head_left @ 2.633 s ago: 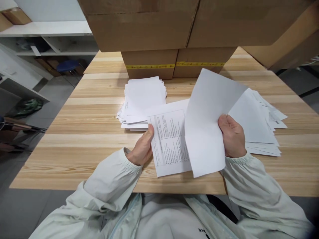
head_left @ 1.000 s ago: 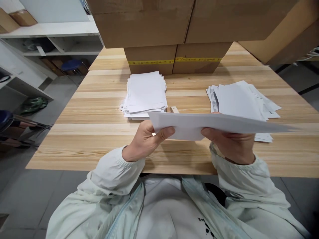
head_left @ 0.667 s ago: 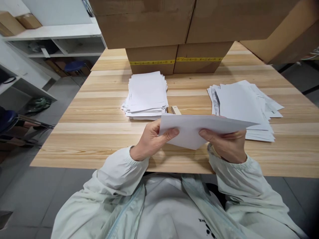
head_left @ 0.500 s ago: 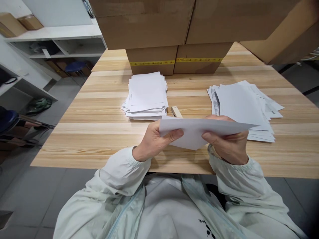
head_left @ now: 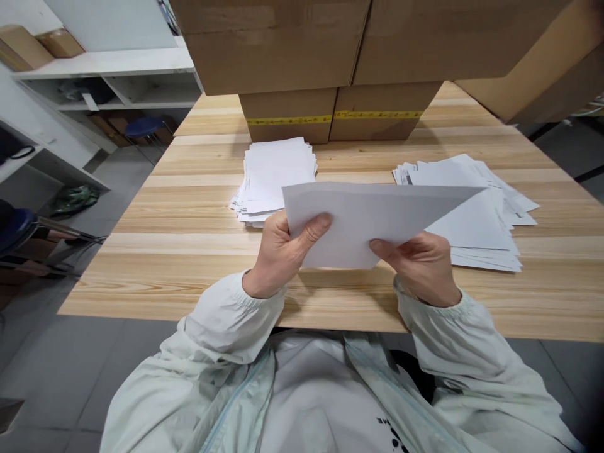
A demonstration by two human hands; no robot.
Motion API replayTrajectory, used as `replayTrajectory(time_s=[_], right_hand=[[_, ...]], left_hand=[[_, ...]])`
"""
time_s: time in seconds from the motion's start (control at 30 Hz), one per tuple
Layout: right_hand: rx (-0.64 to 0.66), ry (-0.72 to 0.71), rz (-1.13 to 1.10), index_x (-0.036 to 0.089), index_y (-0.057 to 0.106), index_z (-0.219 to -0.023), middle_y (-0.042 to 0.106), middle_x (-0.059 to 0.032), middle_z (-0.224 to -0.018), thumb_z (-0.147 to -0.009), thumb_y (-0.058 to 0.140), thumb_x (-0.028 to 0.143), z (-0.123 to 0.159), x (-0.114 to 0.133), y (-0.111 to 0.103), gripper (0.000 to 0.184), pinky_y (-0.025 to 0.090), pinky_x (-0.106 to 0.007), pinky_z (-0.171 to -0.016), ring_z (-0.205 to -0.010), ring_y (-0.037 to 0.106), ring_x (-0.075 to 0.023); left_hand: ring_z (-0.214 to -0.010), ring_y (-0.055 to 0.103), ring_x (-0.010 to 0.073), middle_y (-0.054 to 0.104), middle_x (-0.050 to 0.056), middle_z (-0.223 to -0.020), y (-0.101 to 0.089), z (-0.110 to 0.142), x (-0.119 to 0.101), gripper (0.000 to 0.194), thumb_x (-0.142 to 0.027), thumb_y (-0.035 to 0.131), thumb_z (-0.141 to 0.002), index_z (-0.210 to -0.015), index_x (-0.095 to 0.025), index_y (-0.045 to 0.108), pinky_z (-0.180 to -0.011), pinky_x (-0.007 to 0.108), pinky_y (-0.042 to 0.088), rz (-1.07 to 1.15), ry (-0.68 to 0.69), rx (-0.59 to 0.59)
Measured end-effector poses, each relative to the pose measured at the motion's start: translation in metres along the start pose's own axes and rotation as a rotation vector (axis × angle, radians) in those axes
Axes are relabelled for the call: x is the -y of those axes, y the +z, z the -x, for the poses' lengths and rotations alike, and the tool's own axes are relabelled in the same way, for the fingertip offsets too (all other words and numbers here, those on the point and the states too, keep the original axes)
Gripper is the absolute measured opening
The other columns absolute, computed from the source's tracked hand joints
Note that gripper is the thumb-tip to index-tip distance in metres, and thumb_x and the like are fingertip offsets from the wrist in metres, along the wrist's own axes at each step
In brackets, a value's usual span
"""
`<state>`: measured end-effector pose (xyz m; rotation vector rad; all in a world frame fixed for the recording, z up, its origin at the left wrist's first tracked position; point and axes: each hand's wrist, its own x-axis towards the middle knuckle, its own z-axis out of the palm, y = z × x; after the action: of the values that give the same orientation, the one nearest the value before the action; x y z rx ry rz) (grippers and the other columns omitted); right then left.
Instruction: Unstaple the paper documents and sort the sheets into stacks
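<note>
Wooden table (head_left: 165,245) below, left hand (head_left: 279,257) and right hand (head_left: 425,267) pinch paper (head_left: 352,217) between them.

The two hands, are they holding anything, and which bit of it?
Yes, white paper. The left hand grips it by its lower left edge, and the right hand by its lower right edge.

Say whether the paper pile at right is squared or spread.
Spread: the pile at right shows sheets at differing angles, corners jutting out.
</note>
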<state>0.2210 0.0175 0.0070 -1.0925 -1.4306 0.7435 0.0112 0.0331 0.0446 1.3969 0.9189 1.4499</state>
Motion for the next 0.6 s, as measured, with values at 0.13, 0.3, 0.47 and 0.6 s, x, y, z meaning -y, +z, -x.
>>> replayTrajectory(time_s=[0.13,0.3,0.47,0.6], right_hand=[[-0.104,0.062,-0.047,0.023,0.078,-0.085,0.079,-0.0012,-0.088,-0.075,0.078,0.034,0.005,-0.011,0.009,0.015,0.063,-0.037,-0.073,-0.08,0.073,-0.0213],[-0.124,0.046,-0.082,0.025,0.077,-0.089,0.078,-0.0013,-0.091,-0.076,0.079,0.035,0.011,-0.027,0.014,0.017,0.062,-0.036,-0.075,-0.083,0.073,-0.0205],[-0.118,0.014,-0.116,0.025,0.076,-0.091,0.078,-0.0022,-0.093,-0.076,0.079,0.039,0.014,-0.032,0.017,0.02,0.061,-0.037,-0.079,-0.086,0.073,-0.0208],[-0.195,-0.084,-0.097,0.025,0.076,-0.089,0.078,-0.0021,-0.087,-0.076,0.079,0.041,0.013,-0.028,0.019,0.021,0.061,-0.038,-0.079,-0.083,0.072,-0.0206]], left_hand=[[-0.077,0.067,0.0159,0.075,0.002,-0.086,-0.003,0.002,0.007,0.027,-0.046,0.074,-0.08,-0.085,-0.019,0.074,-0.069,0.027,0.054,0.02,0.002,0.03],[-0.079,0.066,0.0164,0.074,0.003,-0.085,-0.011,0.015,0.03,0.029,-0.043,0.08,-0.073,-0.087,-0.018,0.073,-0.073,0.029,0.054,0.017,-0.112,0.062],[-0.083,0.068,0.0182,0.076,0.005,-0.091,-0.014,0.022,0.038,0.026,-0.04,0.077,-0.078,-0.09,-0.018,0.074,-0.077,0.03,0.054,0.009,-0.13,0.085],[-0.086,0.068,0.0187,0.077,0.005,-0.093,-0.012,0.02,0.029,0.022,-0.039,0.074,-0.081,-0.092,-0.019,0.075,-0.078,0.03,0.054,-0.023,-0.031,0.078]])
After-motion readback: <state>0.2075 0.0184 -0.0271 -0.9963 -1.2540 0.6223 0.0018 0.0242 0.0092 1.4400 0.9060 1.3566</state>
